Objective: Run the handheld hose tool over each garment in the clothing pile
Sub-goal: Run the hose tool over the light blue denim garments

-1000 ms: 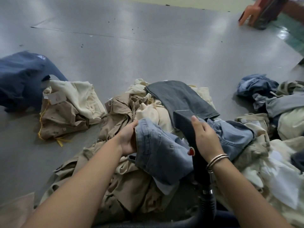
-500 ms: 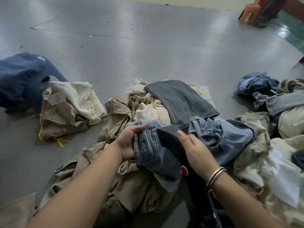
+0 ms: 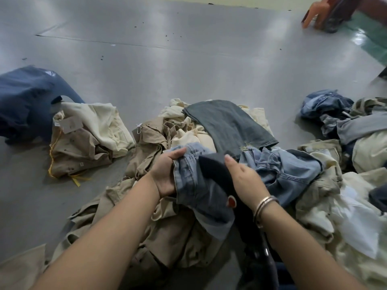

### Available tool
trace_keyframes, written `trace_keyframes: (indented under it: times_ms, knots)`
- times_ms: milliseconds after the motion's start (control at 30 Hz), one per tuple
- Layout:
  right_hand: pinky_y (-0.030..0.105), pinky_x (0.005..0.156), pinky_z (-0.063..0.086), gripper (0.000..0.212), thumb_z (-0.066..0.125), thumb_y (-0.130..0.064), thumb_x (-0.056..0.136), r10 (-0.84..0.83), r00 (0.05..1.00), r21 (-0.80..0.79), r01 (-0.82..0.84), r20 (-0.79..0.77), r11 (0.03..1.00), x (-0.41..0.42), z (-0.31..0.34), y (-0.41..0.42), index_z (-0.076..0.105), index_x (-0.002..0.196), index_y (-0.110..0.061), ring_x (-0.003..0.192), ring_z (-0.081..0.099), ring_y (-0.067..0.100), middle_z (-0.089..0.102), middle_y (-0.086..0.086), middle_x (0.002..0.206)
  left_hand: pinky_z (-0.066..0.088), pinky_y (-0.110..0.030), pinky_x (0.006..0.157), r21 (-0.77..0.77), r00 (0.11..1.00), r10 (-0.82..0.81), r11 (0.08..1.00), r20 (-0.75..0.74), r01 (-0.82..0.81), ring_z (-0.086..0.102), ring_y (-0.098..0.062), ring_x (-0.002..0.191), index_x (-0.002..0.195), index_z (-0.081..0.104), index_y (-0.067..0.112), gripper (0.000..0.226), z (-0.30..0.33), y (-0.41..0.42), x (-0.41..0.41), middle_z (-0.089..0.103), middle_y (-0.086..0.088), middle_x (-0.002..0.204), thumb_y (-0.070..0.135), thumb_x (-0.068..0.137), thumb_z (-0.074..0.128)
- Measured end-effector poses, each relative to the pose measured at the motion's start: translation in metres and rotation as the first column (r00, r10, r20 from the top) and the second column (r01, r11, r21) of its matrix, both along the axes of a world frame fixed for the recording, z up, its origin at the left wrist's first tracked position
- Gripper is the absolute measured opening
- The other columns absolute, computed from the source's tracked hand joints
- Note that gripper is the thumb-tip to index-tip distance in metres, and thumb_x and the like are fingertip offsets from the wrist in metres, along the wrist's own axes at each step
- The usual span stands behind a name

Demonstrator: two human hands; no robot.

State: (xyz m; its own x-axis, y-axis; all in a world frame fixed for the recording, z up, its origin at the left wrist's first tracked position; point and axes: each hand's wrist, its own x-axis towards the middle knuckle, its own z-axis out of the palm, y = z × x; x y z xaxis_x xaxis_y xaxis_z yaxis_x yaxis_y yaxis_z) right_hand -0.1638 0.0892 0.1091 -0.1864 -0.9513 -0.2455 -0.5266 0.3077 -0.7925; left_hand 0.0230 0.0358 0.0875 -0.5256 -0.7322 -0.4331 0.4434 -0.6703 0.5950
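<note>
The left hand (image 3: 165,176) grips a bunched fold of the light-blue denim garment (image 3: 194,181), fingers curled over its seam. The right hand (image 3: 245,178) clasps the dark handheld hose tool (image 3: 217,174), its wide nozzle lying on the denim just right of the left-hand grip. Beige crumpled garments (image 3: 167,222) lie beneath both hands.
</note>
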Motion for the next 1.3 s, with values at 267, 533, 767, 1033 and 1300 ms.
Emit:
trace_keyframes:
  times_ms: [267, 533, 767, 1033, 1300]
  knots:
    - [0.034, 0.064, 0.045, 0.055, 0.044, -0.057, 0.093, -0.200, 0.937, -0.285, 0.283, 0.288, 0.916, -0.030, 0.024, -0.002, 0.055, 0.079, -0.005, 0.066, 0.054, 0.021, 0.055, 0.010, 0.070, 0.049, -0.039, 0.093, -0.158, 0.988, 0.121, 0.982, 0.093, -0.105, 0.056, -0.023, 0.120, 0.139, 0.048, 0.015, 0.084, 0.005, -0.007, 0.021, 0.053, -0.013, 0.139, 0.066, 0.072, 0.053]
    - [0.060, 0.078, 0.045, 0.074, 0.048, -0.067, 0.083, -0.066, 0.946, -0.202, 0.135, 0.316, 0.970, -0.020, 0.026, 0.009, 0.052, 0.090, 0.007, 0.076, 0.056, 0.046, 0.054, 0.038, 0.085, 0.048, -0.042, 0.096, -0.053, 0.978, 0.206, 0.977, -0.022, -0.207, 0.060, -0.032, 0.115, 0.126, 0.059, 0.003, 0.068, -0.014, -0.005, 0.026, 0.061, -0.021, 0.125, 0.055, 0.083, 0.052]
    - [0.034, 0.066, 0.041, 0.059, 0.037, -0.075, 0.067, 0.083, 0.989, -0.178, -0.060, 0.123, 0.982, 0.001, 0.013, 0.023, 0.046, 0.067, -0.017, 0.061, 0.049, 0.009, 0.049, -0.007, 0.058, 0.045, -0.051, 0.090, 0.084, 0.978, 0.209, 0.974, 0.010, -0.210, 0.064, -0.039, 0.106, 0.122, 0.058, -0.006, 0.051, -0.013, -0.003, 0.015, 0.061, -0.027, 0.123, 0.033, 0.098, 0.035]
    - [0.027, 0.056, 0.038, 0.042, 0.043, -0.055, 0.092, 0.029, 0.998, -0.244, -0.015, 0.052, 0.970, 0.016, 0.015, -0.005, 0.049, 0.073, -0.019, 0.058, 0.053, 0.011, 0.052, -0.004, 0.064, 0.046, -0.044, 0.095, 0.032, 0.997, 0.060, 0.998, 0.049, -0.061, 0.062, -0.034, 0.107, 0.123, 0.064, 0.006, 0.052, -0.001, 0.005, 0.003, 0.064, -0.022, 0.120, 0.037, 0.091, 0.038]
    - [0.002, 0.052, 0.035, 0.038, 0.042, -0.047, 0.095, -0.158, 0.971, -0.274, 0.204, 0.181, 0.940, -0.036, 0.012, -0.013, 0.055, 0.077, -0.015, 0.062, 0.049, -0.002, 0.054, -0.005, 0.071, 0.046, -0.044, 0.099, -0.054, 0.834, 0.530, 0.847, 0.152, -0.529, 0.060, -0.034, 0.114, 0.131, 0.053, 0.005, 0.063, 0.003, -0.075, 0.042, 0.057, -0.020, 0.133, 0.054, 0.092, 0.043]
